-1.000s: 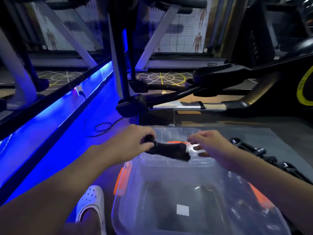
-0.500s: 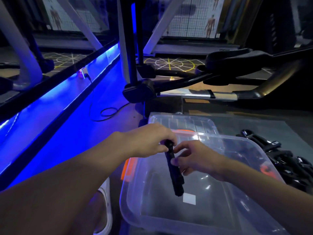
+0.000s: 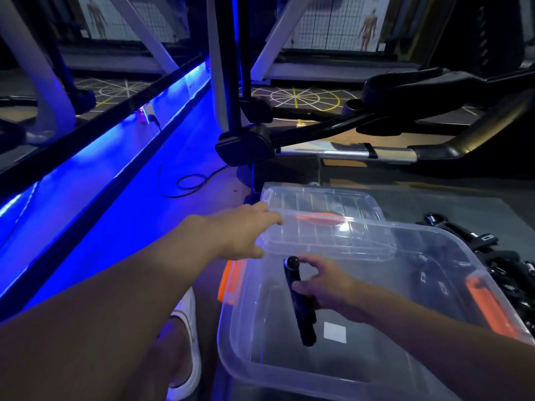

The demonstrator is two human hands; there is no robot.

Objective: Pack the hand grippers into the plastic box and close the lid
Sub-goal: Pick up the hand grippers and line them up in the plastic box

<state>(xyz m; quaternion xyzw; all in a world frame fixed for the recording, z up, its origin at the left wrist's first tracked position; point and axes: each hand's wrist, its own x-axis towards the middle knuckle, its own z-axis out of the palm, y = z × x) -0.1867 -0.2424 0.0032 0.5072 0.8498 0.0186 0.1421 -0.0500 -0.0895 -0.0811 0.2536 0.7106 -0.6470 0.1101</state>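
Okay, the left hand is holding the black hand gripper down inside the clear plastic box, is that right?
Not quite. The right hand is the one holding the hand gripper inside the box. The left hand is reaching out toward the lid with straight fingers. The head view shows this.

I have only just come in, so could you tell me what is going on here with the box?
A person is packing a clear plastic box. The right hand grips one black hand gripper low inside the open box. The left hand, fingers straight, reaches to the left edge of the lid, which lies at the box's far side. More grippers lie in a pile on the right.
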